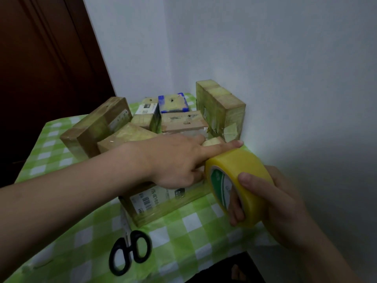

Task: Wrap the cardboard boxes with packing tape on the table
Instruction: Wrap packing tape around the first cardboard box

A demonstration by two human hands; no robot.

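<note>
A cardboard box (pixel 161 203) with a barcode label lies near the table's front, partly covered in yellowish tape. My left hand (pixel 175 160) rests on its top, index finger stretched out toward the right edge and the other fingers bent down. My right hand (pixel 271 203) grips a roll of yellow packing tape (pixel 236 180) held against the box's right end, thumb on the outside and fingers through the core.
Black-handled scissors (pixel 130 252) lie in front of the box on the green checked tablecloth (pixel 193 231). Several taped boxes stand behind, among them a tall one (pixel 220 109) by the wall and one at the left (pixel 95 127). A brown door is at far left.
</note>
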